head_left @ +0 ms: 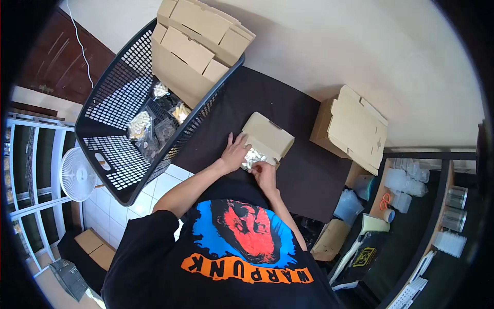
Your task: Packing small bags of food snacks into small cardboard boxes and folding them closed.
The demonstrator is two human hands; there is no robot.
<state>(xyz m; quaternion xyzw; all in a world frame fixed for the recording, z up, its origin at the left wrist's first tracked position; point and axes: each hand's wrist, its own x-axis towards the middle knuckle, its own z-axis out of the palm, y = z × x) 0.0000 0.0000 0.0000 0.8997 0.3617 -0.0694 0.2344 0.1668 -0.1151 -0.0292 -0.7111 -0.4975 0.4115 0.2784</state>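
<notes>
Black T-shirt with a large blue, red and orange print (247, 242) fills the foreground, worn by the person whose forearms reach toward a small open cardboard box (271, 135). This box lies on a dark table (309, 188), lid raised on its far side. A shiny, pale packet (254, 155) lies at its near part, partly hidden by the hands. The left hand (234, 153) lies along the box's left edge, fingers spread; the right hand (265, 177) has curled fingers at its near edge, and whether they pinch anything cannot be told. Judging by this, the packet is in place or nearly so, with the lid not yet shut.

Left of the box, a black perforated basket (105, 122) holds stacked cardboard boxes (180, 67) and clear bags of pale pieces (140, 125); its tall side stands between these bags and the box. Right of the box are larger cardboard boxes (355, 123), then shelving with plastic containers (404, 180).
</notes>
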